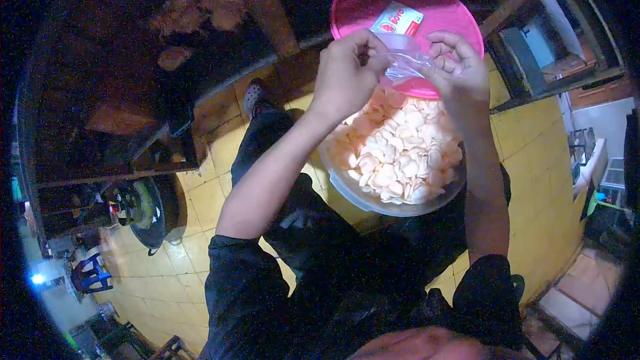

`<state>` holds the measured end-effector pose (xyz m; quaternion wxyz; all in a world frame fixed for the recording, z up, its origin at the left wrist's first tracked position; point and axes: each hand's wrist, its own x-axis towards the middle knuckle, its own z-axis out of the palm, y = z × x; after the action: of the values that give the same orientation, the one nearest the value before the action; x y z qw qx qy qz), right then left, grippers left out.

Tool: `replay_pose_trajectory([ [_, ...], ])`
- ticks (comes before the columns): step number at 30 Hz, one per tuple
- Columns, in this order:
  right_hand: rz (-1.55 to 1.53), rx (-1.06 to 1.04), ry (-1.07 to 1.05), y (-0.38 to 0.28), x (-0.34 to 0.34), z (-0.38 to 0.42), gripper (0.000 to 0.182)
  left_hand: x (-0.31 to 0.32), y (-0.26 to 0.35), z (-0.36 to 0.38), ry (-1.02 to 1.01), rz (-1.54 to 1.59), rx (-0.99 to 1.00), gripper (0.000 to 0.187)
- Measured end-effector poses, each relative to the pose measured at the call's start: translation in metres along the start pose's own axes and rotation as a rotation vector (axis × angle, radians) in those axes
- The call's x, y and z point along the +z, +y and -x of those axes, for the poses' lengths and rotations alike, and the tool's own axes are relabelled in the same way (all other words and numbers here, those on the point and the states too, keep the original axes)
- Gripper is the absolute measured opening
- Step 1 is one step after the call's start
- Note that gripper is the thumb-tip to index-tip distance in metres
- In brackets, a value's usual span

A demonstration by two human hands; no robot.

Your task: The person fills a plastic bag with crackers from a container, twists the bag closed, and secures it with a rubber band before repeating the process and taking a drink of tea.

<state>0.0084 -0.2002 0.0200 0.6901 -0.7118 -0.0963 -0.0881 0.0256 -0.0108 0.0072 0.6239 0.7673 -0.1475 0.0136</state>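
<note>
A clear plastic bag (404,65) is stretched between my two hands. My left hand (350,73) pinches its left side, with the fingers curled in. At its right side, my right hand (461,72) grips the edge near the thumb, its other fingers bent above. Under the hands, a translucent tub (381,208) full of pale round crackers (403,150) sits by my lap. Just behind the bag lies a pink round tray (460,20), holding a white and red box (398,20) marked "BOYO".
Dark wooden shelving (263,7) with brownish items stands ahead and to the left. On the yellow tiled floor (200,200) rests a dark wok-like pan (150,217). Blue stool legs (97,273) show at far left. A wooden framed cabinet (553,33) is at right.
</note>
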Motion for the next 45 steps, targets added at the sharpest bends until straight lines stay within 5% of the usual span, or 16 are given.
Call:
replay_pose_trajectory([
  [2, 0.034, -0.022, 0.013, 0.000, 0.003, 0.001, 0.031, 0.000, 0.004, 0.001, 0.015, 0.062, -0.029, 0.006],
  [4, 0.262, -0.109, -0.010, 0.004, 0.004, 0.003, 0.032, 0.004, 0.018, 0.005, 0.032, 0.734, -0.289, 0.011],
  [8, 0.436, -0.212, 0.037, 0.008, 0.005, 0.001, 0.034, 0.001, 0.013, 0.000, -0.028, 0.784, -0.327, 0.018],
  [11, 0.610, -0.342, 0.018, 0.008, 0.005, 0.000, 0.037, -0.002, 0.012, -0.001, -0.028, 0.529, -0.122, 0.020],
  [14, 0.454, -0.254, 0.037, 0.007, 0.007, 0.003, 0.039, -0.003, 0.011, 0.002, 0.096, -0.266, 0.377, 0.035],
  [21, 0.551, -0.292, -0.088, -0.008, 0.007, 0.005, 0.047, 0.006, 0.009, 0.008, 0.028, -0.536, 0.394, 0.022],
  [23, 0.706, -0.385, -0.070, -0.006, 0.006, 0.004, 0.048, 0.011, 0.020, 0.009, 0.227, -0.143, 0.202, 0.016],
  [28, 0.839, -0.549, 0.060, 0.009, -0.003, 0.000, 0.037, 0.012, 0.027, 0.012, 0.075, 0.922, -0.482, 0.016],
  [29, 0.840, -0.532, 0.053, 0.010, -0.007, 0.003, 0.037, 0.004, 0.024, 0.009, -0.012, 0.738, -0.447, 0.017],
  [31, 0.615, -0.028, -0.059, 0.006, -0.017, 0.007, 0.027, -0.008, 0.018, 0.005, -0.109, 0.749, -0.207, 0.020],
  [33, 0.663, -0.043, -0.194, 0.013, -0.035, 0.007, 0.035, -0.012, 0.029, 0.016, -0.084, 0.539, -0.189, 0.019],
  [35, 0.700, 0.648, -0.640, 0.004, -0.039, 0.011, 0.036, -0.015, 0.037, 0.028, -0.108, -0.103, 0.101, 0.021],
  [36, 0.702, 0.652, -0.644, 0.014, -0.047, 0.021, 0.036, -0.012, 0.034, 0.029, -0.111, -0.103, 0.151, 0.022],
  [38, 0.799, -0.169, -0.893, 0.038, -0.064, 0.054, 0.050, -0.023, 0.033, 0.029, -0.049, -0.247, 0.321, 0.023],
  [42, 1.248, 0.240, -0.792, -0.004, -0.022, 0.112, 0.064, -0.039, 0.029, 0.024, 0.101, -0.321, 0.459, 0.020],
  [45, 1.419, 0.543, -1.158, 0.012, -0.020, 0.121, 0.074, -0.039, 0.031, 0.026, 0.157, -0.370, 0.486, 0.018],
])
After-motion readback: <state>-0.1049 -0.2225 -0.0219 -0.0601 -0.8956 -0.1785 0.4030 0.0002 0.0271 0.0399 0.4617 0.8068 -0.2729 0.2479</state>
